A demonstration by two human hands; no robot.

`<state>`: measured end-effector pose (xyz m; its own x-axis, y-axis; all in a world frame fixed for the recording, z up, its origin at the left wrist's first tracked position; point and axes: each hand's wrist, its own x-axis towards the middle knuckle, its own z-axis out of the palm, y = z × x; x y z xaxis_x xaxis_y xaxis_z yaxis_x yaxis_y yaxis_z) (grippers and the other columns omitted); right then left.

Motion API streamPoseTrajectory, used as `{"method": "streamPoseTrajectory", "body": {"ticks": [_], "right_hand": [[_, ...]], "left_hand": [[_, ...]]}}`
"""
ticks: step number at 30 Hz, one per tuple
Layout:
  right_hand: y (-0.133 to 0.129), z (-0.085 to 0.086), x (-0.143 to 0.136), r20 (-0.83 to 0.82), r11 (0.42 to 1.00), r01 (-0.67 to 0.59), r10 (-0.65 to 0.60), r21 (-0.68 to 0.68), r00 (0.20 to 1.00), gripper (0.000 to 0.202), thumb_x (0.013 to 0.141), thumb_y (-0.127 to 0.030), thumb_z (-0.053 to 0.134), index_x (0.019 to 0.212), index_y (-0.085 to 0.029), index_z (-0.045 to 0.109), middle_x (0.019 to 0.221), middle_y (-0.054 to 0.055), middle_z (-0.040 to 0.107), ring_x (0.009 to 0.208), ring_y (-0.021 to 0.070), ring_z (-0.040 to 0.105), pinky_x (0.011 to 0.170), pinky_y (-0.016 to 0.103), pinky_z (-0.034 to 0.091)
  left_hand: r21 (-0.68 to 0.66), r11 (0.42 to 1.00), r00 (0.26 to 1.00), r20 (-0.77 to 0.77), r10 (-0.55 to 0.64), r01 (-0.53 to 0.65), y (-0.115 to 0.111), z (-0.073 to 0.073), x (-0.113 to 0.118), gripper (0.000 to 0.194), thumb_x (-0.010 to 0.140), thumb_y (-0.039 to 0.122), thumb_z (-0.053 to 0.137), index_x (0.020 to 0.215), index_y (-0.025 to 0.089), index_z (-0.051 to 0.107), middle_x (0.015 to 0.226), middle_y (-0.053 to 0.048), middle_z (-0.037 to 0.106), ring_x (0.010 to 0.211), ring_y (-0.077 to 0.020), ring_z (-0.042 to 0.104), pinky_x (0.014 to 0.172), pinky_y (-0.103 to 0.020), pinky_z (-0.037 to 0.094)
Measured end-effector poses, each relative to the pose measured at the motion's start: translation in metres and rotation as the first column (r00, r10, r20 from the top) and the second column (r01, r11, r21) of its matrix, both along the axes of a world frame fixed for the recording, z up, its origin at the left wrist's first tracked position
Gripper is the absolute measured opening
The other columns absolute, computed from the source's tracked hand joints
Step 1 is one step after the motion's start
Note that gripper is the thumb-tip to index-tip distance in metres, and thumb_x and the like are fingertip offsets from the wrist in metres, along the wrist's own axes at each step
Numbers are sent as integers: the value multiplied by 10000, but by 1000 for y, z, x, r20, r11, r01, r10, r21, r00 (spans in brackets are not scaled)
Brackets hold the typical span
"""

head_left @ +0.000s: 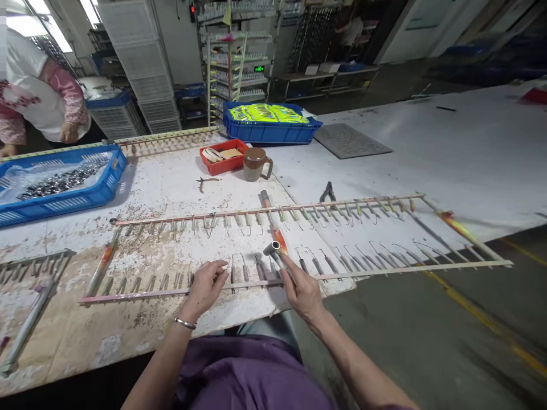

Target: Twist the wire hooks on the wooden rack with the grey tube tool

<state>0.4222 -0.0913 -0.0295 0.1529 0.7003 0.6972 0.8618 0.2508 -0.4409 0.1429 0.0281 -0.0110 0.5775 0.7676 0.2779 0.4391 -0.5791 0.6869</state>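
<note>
A long metal rack (149, 294) lies across the near edge of the table, with several small clips and thin wire hooks along both rails. My left hand (208, 287), wearing a bracelet (185, 323), is over the near rail left of the middle. Its fingers are bent, with thumb and forefinger apart beside a clip, and nothing shows between them. At the middle of the same rail, my right hand (304, 289) has its fingers closed round a short metal tube (272, 247) whose hollow end points up. The palm side of that hand is hidden.
Behind the rack are pliers (328, 192), cutters (201, 182), a mug (255, 165) and a red tray (222, 164). Blue crates (269, 134) (96, 191) stand farther back and left. Another rack (32, 319) lies at left. A person (47, 85) works across the table.
</note>
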Motion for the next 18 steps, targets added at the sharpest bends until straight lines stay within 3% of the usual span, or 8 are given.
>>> {"method": "streamPoseTrajectory", "body": {"ticks": [3,6,11,15,18], "right_hand": [[9,-16,0,-18,996,90,-90,-13,996,460,1115,-249,505,1559,-176,598,1237,144,838,928,232,847,796,295,702],[12,-24,-2,13,991,136,-136,-18,991,455,1117,-253,491,1549,-165,602,1263,148,829,994,235,843,840,297,694],[11,-28,-4,118,991,130,-131,17,984,491,1097,-215,521,1587,-202,557,1186,118,849,892,226,841,750,273,671],[12,-28,-5,147,990,138,-141,24,979,453,1094,-207,539,1541,-175,606,1149,117,854,807,205,821,670,251,632],[13,-30,-5,164,987,160,-162,23,973,421,1090,-207,551,1494,-135,645,1056,117,861,729,183,790,622,242,596]], "left_hand": [[11,998,998,-42,55,-55,-1,-8,2,208,1037,264,590,1195,209,713,880,-47,748,906,-243,709,827,-398,584],[53,996,994,-81,75,-71,-2,-12,4,188,1032,235,575,1133,212,731,994,-73,786,966,-257,726,855,-417,593],[68,996,994,-88,63,-57,-2,-9,5,198,1051,241,555,1124,208,736,1029,-78,799,968,-254,729,855,-409,598],[68,997,996,-90,28,-22,-1,-7,4,201,1054,244,550,1123,217,737,1025,-75,802,962,-237,730,835,-378,597],[114,990,994,-52,95,-88,-4,-7,5,210,1063,245,534,1143,200,722,999,-86,775,946,-243,715,823,-379,589]]}}
